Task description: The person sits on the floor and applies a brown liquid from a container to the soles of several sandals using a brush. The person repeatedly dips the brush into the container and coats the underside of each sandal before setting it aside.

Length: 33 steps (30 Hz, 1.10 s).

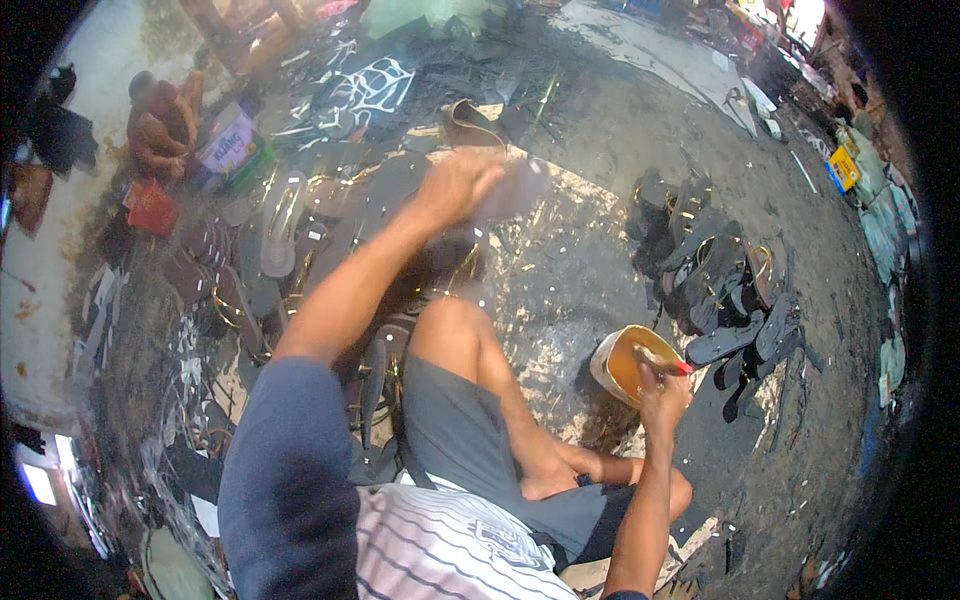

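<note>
My left hand (460, 188), blurred by motion, reaches forward with its fingers closed on the edge of a flat grey sandal sole (516, 188). My right hand (663, 398) is wrapped round a brush with a red handle (683, 368). The brush head dips into a round, pale tub (603, 367) whose inside is coated amber-yellow. That tub stands on the dark, stained floor, to the right of my bent legs. A heap of dark sandals (715, 335), some with gold-coloured straps, lies just beyond the tub at the right.
More sandals (283, 225) with shiny straps spread to the left of my knee. A curved brown piece (474, 126) lies beyond my left hand. At the upper left another person (160, 125) is near a red container (152, 206) and a purple-and-white box (230, 143). White cut-out scraps (372, 85) lie far off.
</note>
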### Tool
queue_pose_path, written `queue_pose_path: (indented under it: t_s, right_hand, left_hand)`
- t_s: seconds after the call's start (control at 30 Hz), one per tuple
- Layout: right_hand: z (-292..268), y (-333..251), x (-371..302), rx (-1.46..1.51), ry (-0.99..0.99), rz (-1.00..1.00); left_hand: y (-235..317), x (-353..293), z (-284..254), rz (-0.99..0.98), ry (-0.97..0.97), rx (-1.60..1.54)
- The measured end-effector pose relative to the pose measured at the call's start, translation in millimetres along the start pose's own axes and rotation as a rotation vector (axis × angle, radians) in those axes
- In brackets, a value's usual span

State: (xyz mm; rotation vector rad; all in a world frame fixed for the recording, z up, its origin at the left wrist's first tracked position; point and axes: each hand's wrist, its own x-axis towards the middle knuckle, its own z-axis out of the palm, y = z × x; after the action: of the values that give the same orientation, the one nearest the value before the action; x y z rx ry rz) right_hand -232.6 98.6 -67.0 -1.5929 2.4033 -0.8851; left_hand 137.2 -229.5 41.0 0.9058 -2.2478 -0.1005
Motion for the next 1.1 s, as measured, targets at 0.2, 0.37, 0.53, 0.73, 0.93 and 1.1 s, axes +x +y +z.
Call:
queue_pose_path:
  t_s: [0.2,0.37,0.53,0.73,0.93,1.1]
  right_hand:
    - [-12.8,-15.3,5.2,0.756,0.144,0.064]
    - [-77.5,78.6,-28.4,-0.166,-0.271,0.010]
    - [-142.2,14.7,-9.1,0.423,0.324,0.254]
    - [-77.2,-165.2,-29.4,1.014,0.106,0.164]
    - [-46.5,-184.1,-7.2,0.812,0.108,-0.071]
    - [-50.3,-188.0,-39.9,1.034,-0.157,-0.012]
  left_hand:
    - [125.1,-134.3,-94.1,-0.343,-0.218,-0.138]
    - [164.5,-176.4,-68.3,-0.136,-0.346,0.196]
    - [156.7,-146.1,-63.8,-0.097,-0.257,-0.020]
    - [232.5,-128.3,-27.4,-0.861,-0.142,-1.650]
    - [277.7,-149.2,-3.4,-0.864,-0.093,-1.947]
    - [260.9,-137.4,4.6,-0.846,-0.018,-2.054]
